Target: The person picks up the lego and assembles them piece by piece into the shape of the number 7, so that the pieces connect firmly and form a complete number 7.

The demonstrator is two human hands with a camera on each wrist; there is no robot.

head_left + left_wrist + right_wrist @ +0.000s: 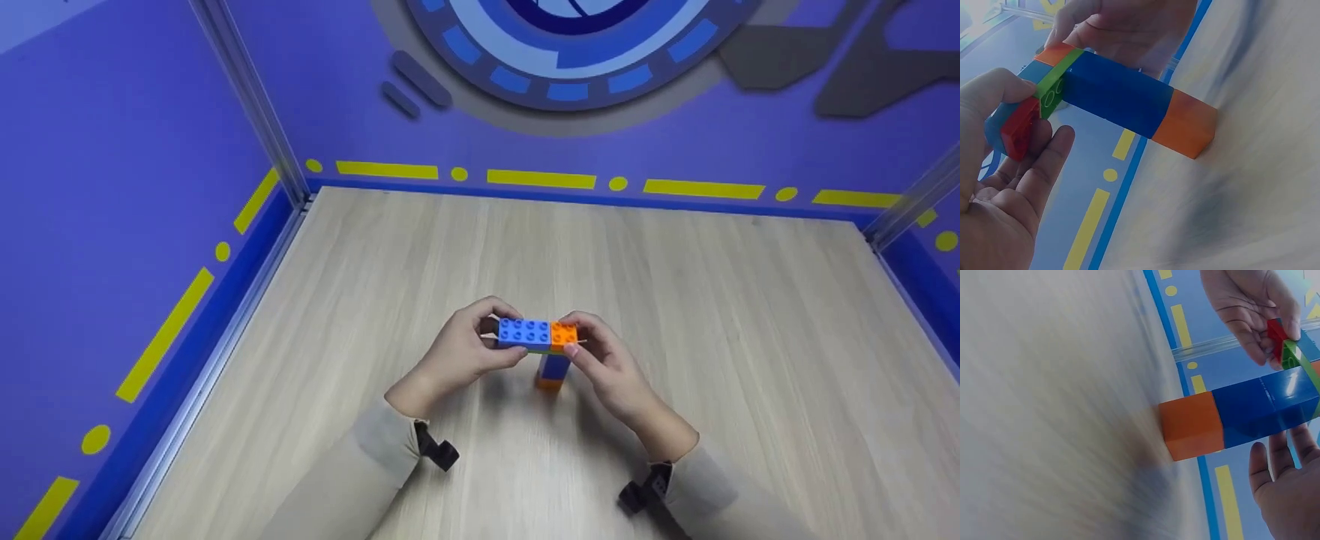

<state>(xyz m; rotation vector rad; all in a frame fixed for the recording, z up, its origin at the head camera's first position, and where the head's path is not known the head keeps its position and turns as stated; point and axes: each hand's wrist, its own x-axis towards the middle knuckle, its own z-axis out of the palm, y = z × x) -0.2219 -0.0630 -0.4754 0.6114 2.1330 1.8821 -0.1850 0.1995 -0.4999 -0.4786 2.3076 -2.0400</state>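
Observation:
A toy-brick build stands on the table, with an orange brick point(1188, 124) at its foot and a dark blue column point(1266, 405) above. Across the column's top lies a green brick point(1055, 84). On it sit a lighter blue brick point(524, 332) and a small orange brick point(564, 335). A red brick point(1019, 130) hangs under the left overhang. My left hand point(461, 345) pinches the blue brick's left end, thumb in front and fingers behind. My right hand point(613, 367) pinches the small orange brick, its thumb at the front. The far fingertips are partly hidden.
The wood-grain table point(420, 247) extends around the build. A blue-purple panel point(360, 135) with yellow marks stands at the back, and another panel point(112, 225) rises at the left. Metal edging point(217, 360) runs along the table's left side.

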